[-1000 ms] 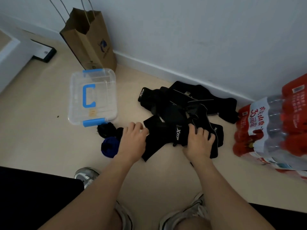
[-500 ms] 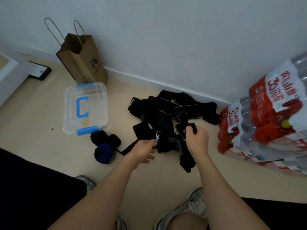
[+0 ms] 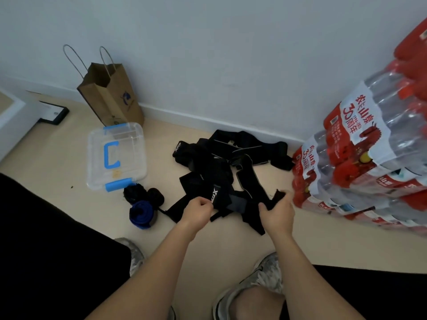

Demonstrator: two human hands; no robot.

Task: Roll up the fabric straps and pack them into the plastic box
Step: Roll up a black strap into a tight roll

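Both hands have come up off the pile of black straps (image 3: pixel 231 158) on the floor (image 3: pixel 57 158). Now the left hand (image 3: pixel 198 211) pinches a strap with a white logo (image 3: pixel 216 196) and the right hand (image 3: pixel 278 212) grips a strap end (image 3: pixel 279 194), close to the pack of water bottles (image 3: pixel 346 158). The clear plastic box (image 3: pixel 94 162) sits shut on the floor at the left, with three rolled straps (image 3: pixel 141 213) just beside it.

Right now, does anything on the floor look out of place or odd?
Yes: the black straps lie in a tangled heap near the wall, and three rolled straps sit on the floor outside the closed plastic box.
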